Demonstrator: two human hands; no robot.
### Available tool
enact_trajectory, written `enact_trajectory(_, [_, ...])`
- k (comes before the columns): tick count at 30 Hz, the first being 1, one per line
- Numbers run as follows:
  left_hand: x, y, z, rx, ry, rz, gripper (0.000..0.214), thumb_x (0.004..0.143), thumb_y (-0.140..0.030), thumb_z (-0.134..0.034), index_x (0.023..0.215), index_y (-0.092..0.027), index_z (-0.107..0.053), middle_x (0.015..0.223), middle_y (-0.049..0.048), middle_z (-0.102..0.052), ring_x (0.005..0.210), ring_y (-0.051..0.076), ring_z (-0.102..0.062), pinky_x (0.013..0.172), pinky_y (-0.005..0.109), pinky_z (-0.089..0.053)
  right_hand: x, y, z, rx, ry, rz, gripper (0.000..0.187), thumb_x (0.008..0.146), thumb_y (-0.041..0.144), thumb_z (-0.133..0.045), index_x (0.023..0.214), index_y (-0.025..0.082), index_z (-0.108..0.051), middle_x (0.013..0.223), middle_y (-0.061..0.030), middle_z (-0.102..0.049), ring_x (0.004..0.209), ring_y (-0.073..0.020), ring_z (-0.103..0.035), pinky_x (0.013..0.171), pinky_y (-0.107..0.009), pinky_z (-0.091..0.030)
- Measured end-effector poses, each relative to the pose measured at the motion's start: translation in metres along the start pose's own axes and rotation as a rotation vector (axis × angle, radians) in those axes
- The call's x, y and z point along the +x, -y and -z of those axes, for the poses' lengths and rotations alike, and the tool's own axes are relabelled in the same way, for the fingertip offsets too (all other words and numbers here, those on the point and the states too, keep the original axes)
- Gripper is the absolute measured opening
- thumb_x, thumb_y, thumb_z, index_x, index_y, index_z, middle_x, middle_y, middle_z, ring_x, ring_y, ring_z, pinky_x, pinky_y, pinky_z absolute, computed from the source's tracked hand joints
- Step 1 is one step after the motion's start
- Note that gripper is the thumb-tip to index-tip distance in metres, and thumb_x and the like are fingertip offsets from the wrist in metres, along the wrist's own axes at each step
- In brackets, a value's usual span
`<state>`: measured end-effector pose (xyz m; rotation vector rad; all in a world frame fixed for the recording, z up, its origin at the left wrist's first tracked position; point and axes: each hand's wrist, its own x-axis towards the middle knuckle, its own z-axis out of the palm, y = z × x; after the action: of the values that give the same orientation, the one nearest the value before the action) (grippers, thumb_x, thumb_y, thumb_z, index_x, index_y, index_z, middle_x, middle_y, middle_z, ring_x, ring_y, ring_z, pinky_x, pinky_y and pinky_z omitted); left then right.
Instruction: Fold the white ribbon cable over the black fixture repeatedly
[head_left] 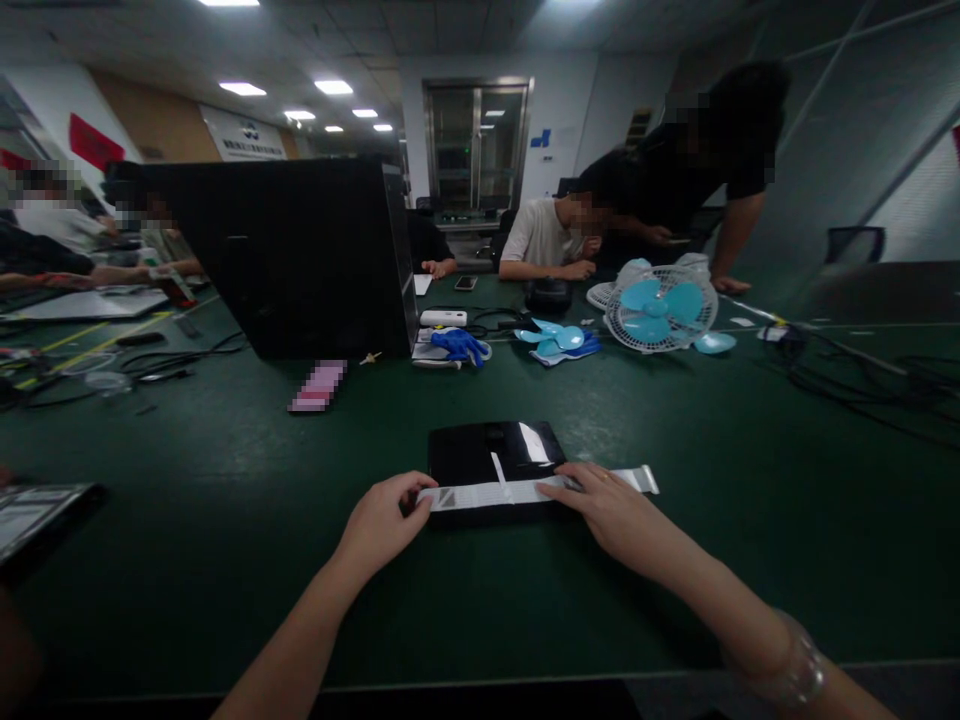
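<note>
A long white strip [476, 494] with faint markings lies across a glossy black flat device [461, 452] on the green table. My left hand [386, 515] pinches the strip's left end between thumb and fingers. Farther along it, my right hand [611, 510] grips the strip near the device's right edge. The strip's right end [643, 480] sticks out past that hand. A thin white piece [498, 470] crosses the black surface and meets the strip at an angle. A bright reflection shows on the device's upper right.
Behind the device stand a large black case [300, 260], a pink phone [319, 386], blue-and-white gloves [457, 347], a loose blue fan blade [551, 338] and a fan [660, 310]. Cables [840, 375] spread at right. Several people sit or lean around the table [225, 600].
</note>
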<state>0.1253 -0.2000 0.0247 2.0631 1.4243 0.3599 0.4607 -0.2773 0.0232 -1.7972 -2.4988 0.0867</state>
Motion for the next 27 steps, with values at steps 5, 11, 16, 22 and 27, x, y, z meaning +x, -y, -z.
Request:
enact_trajectory(5, [0.000, 0.003, -0.003, -0.008, -0.020, -0.015, 0.034, 0.085, -0.041, -0.052, 0.113, -0.028, -0.067, 0.100, 0.0038, -0.069, 0.083, 0.021, -0.063, 0.063, 0.029, -0.046, 0.005, 0.020, 0.014, 0.055, 0.028, 0.013, 0.060, 0.088, 0.011, -0.039, 0.144, 0.032, -0.048, 0.154, -0.0042, -0.037, 0.141, -0.0304, -0.032, 0.113, -0.060, -0.027])
enact_trajectory(11, [-0.002, 0.004, -0.002, -0.009, -0.062, -0.098, 0.038, 0.083, -0.048, -0.057, 0.112, -0.026, -0.067, 0.095, 0.0036, -0.066, 0.083, 0.021, -0.062, 0.066, 0.030, -0.048, 0.016, 0.061, 0.018, 0.166, 0.061, 0.153, 0.054, 0.097, 0.025, -0.036, 0.151, 0.020, -0.034, 0.156, -0.0069, -0.033, 0.143, -0.0235, -0.029, 0.116, -0.049, -0.027])
enact_trajectory(16, [-0.003, 0.005, 0.002, -0.048, -0.123, -0.115, 0.041, 0.084, -0.051, -0.057, 0.113, -0.024, -0.065, 0.103, 0.0060, -0.063, 0.091, 0.023, -0.061, 0.071, 0.033, -0.049, 0.019, 0.068, 0.003, 0.194, 0.058, 0.161, 0.054, 0.100, 0.039, -0.035, 0.152, 0.022, -0.033, 0.155, -0.0058, -0.033, 0.144, -0.0241, -0.027, 0.118, -0.051, -0.020])
enact_trajectory(22, [-0.003, 0.008, 0.005, -0.081, -0.161, -0.121, 0.038, 0.085, -0.047, -0.056, 0.115, -0.024, -0.063, 0.105, 0.0066, -0.063, 0.094, 0.023, -0.060, 0.077, 0.037, -0.049, 0.017, 0.066, -0.002, 0.229, 0.060, 0.154, 0.056, 0.101, 0.045, -0.033, 0.153, 0.026, -0.029, 0.157, -0.0038, -0.030, 0.144, -0.0237, -0.026, 0.119, -0.049, -0.019])
enact_trajectory(27, [-0.005, 0.010, 0.006, -0.099, -0.180, -0.134, 0.037, 0.086, -0.047, -0.056, 0.113, -0.024, -0.064, 0.103, 0.0063, -0.063, 0.093, 0.023, -0.060, 0.078, 0.037, -0.049, 0.020, 0.057, 0.009, 0.251, 0.089, 0.148, 0.057, 0.101, 0.043, -0.034, 0.155, 0.030, -0.022, 0.161, -0.0001, -0.021, 0.145, -0.0217, -0.023, 0.119, -0.047, -0.019])
